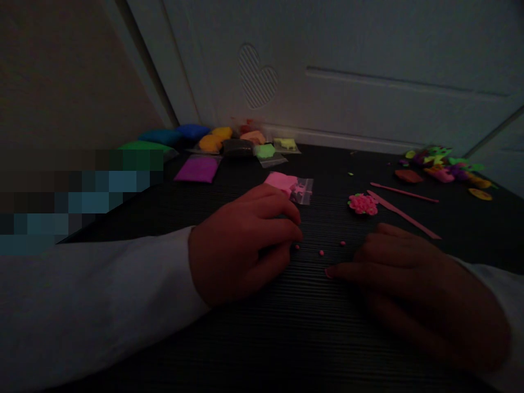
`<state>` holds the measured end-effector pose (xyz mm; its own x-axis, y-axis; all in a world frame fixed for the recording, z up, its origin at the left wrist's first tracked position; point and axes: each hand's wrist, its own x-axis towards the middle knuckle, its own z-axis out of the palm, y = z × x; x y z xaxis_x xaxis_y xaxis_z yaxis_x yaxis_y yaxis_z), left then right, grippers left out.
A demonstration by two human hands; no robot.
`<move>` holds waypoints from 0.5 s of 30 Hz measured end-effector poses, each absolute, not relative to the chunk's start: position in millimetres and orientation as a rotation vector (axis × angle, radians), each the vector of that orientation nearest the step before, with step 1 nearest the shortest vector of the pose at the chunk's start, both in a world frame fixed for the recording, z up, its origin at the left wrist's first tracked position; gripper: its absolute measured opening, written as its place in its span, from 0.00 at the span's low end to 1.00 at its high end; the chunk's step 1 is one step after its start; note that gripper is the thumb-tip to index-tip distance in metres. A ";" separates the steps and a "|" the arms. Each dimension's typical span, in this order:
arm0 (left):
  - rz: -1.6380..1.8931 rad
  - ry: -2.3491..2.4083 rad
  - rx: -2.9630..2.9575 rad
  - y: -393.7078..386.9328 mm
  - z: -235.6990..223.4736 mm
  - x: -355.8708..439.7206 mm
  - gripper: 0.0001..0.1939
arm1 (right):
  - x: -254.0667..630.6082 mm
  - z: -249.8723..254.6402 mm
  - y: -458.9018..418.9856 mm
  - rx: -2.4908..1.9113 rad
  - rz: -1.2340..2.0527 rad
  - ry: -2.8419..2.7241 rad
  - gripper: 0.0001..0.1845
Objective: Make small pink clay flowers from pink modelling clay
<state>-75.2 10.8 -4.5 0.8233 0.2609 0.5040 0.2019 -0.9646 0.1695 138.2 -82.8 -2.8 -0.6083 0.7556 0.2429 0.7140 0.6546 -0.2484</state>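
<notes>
On the dark tabletop, my right hand (413, 289) stretches out its index finger, the tip pressing on a small flattened bit of pink clay (328, 273). Its other fingers are partly bent, and I see nothing held in them. My left hand (249, 240) rests to the left with fingers loosely bent and the thumb apart from them. A tiny pink clay ball (297, 247) lies at its fingertips. Between the hands are two more little balls, a nearer one (321, 252) and a farther one (343, 243). A pink clay flower (363, 204) with green edges sits beyond my right hand.
Behind my left hand lies an open-looking bag of pink clay (286, 184). A pink clay knife (405, 215) and a thin pink tool (403, 192) lie at right. Purple clay (197, 168) and several other bags line the back; colourful clay pieces (446, 166) are heaped far right.
</notes>
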 end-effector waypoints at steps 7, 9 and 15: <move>0.829 0.368 2.892 10.3 -5.3 -74.8 0.09 | 135.2 -2.6 -84.5 -1.242 0.245 -2.483 0.14; 0.822 0.362 2.893 10.0 -5.0 -74.6 0.09 | 134.9 -2.8 -84.7 -1.259 0.251 -2.467 0.14; 0.802 0.398 2.890 8.7 -3.6 -74.6 0.10 | 134.8 -2.6 -82.6 -1.190 0.257 -2.531 0.15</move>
<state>-74.6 8.7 -3.6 0.8256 0.2812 0.4892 0.2199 -0.9588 0.1800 134.8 -82.6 -2.6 -0.5956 0.7728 0.2193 0.7130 0.6343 -0.2987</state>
